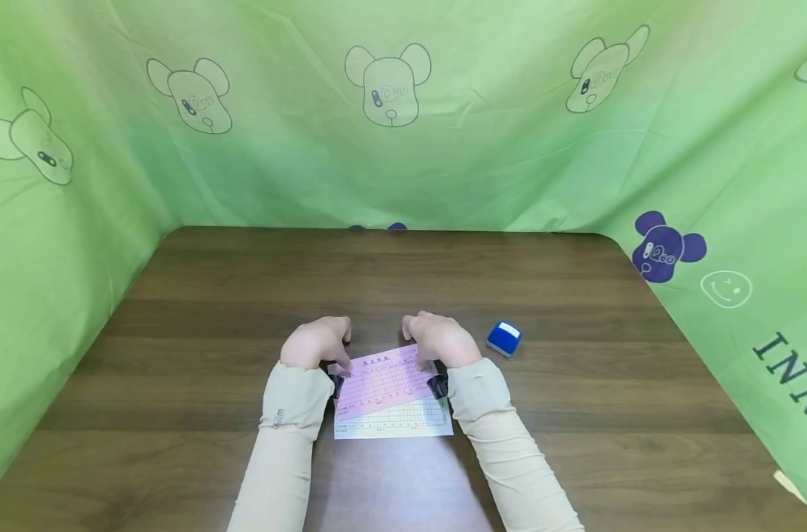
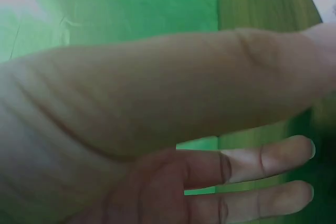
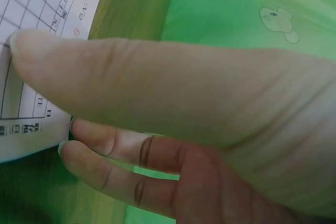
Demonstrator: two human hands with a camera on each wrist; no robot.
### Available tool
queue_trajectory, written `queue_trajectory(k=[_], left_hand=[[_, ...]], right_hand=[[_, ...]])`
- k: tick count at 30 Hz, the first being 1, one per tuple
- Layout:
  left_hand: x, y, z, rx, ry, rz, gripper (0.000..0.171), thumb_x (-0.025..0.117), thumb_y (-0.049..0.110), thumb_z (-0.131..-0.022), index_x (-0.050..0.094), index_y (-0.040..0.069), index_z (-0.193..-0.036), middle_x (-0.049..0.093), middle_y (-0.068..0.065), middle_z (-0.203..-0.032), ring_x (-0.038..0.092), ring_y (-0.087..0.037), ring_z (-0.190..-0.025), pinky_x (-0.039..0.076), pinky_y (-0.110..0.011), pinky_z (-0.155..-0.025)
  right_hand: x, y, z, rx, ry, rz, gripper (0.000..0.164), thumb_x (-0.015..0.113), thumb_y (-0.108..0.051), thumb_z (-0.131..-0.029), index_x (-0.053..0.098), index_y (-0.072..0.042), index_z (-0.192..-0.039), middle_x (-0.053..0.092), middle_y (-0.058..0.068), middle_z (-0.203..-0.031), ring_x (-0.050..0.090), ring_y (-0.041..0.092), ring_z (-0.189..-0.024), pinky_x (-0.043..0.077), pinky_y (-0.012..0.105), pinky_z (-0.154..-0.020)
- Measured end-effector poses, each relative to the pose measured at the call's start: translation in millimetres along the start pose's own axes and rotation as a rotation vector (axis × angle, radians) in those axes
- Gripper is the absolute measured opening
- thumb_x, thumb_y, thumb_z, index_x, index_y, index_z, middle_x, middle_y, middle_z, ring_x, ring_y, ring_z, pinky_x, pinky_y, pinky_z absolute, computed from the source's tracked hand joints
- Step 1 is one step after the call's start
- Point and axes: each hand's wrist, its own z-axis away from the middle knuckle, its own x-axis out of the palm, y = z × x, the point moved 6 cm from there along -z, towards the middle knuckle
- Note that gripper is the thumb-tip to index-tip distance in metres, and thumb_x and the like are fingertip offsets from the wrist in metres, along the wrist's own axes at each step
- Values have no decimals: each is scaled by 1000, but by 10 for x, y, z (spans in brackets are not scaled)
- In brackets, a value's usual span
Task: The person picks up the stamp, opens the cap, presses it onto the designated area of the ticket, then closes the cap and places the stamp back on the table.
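A pink printed form point(image 1: 383, 386) lies slanted over a white printed form point(image 1: 403, 425), whose lower part shows beneath it. My left hand point(image 1: 315, 343) is at the pink form's upper left corner, its thumb touching it and its fingers point(image 2: 262, 161) nearly straight over the table. At the upper right, my right hand point(image 1: 445, 340) has its thumb point(image 3: 47, 59) across the printed sheet. Its other fingers point(image 3: 100, 166) reach past the sheet's edge, apart from the thumb. In the left wrist view the thumb's tip is cut off.
A blue self-inking stamp point(image 1: 504, 338) with a white label stands to the right of the right hand. The brown wooden table point(image 1: 403, 281) carries everything. Green cloth point(image 1: 277, 162) printed with bear heads hangs along its back and sides.
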Motion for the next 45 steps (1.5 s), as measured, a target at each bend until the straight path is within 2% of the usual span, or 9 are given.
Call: queue_trajectory(k=[5, 9, 13, 16, 21, 26, 31, 36, 45], left_hand=[[37, -62, 79, -6, 5, -20, 33, 80, 19, -74, 60, 8, -97, 64, -6, -96, 56, -19, -84, 48, -40, -79], [89, -146, 156, -12, 31, -20, 33, 81, 26, -76, 59, 7, -92, 59, -6, -92, 54, -20, -82, 47, -41, -77], [164, -200, 208, 11, 86, 10, 37, 82, 32, -75, 56, 8, -88, 52, -6, -89, 52, -22, -81, 45, -39, -71], [234, -217, 220, 41, 125, 31, 39, 82, 33, -75, 55, 8, -87, 50, -6, -88, 51, -23, -81, 44, -38, -67], [322, -227, 201, 84, 175, 53, 39, 82, 34, -75, 55, 9, -89, 49, -6, -89, 49, -23, -83, 44, -38, -67], [356, -269, 204, 118, 205, 69, 37, 82, 32, -76, 54, 10, -89, 48, -5, -88, 48, -22, -83, 44, -37, -68], [352, -309, 235, 136, 221, 91, 35, 81, 30, -77, 53, 11, -88, 47, -4, -87, 46, -21, -82, 41, -35, -66], [351, -321, 251, 146, 225, 99, 34, 80, 29, -78, 53, 11, -88, 47, -3, -86, 45, -20, -82, 39, -33, -65], [350, -299, 265, 164, 232, 113, 34, 81, 27, -77, 53, 11, -86, 46, -2, -84, 43, -20, -80, 38, -32, -65]], right_hand=[[-13, 34, 13, -8, -14, -22, 44, 84, -9, -72, 61, -14, -110, 61, 5, -109, 55, 21, -91, 50, 41, -87], [-92, 139, 57, -34, 10, -56, 49, 83, -13, -74, 60, -12, -116, 62, 7, -112, 56, 22, -98, 49, 43, -90], [-258, 355, 188, -49, 102, -124, 50, 80, -14, -77, 57, -7, -121, 64, 12, -111, 59, 26, -102, 49, 45, -90], [-396, 537, 322, -54, 212, -178, 50, 78, -15, -78, 56, -5, -122, 63, 16, -113, 60, 30, -104, 49, 48, -89], [-518, 928, 557, -7, 364, -254, 50, 77, -19, -81, 56, -1, -123, 59, 22, -117, 56, 36, -109, 46, 52, -91], [-400, 1266, 724, 17, 382, -330, 51, 75, -20, -83, 56, 5, -123, 57, 29, -119, 52, 41, -111, 41, 54, -96], [-229, 1456, 806, 57, 375, -422, 52, 74, -22, -84, 55, 4, -125, 56, 28, -123, 52, 41, -112, 41, 55, -97], [-69, 1559, 805, 99, 385, -518, 51, 74, -24, -85, 55, 1, -126, 61, 25, -121, 57, 39, -111, 44, 52, -94], [114, 1606, 767, 172, 423, -676, 53, 75, -24, -84, 57, 0, -128, 65, 26, -118, 62, 33, -106, 46, 35, -85]])
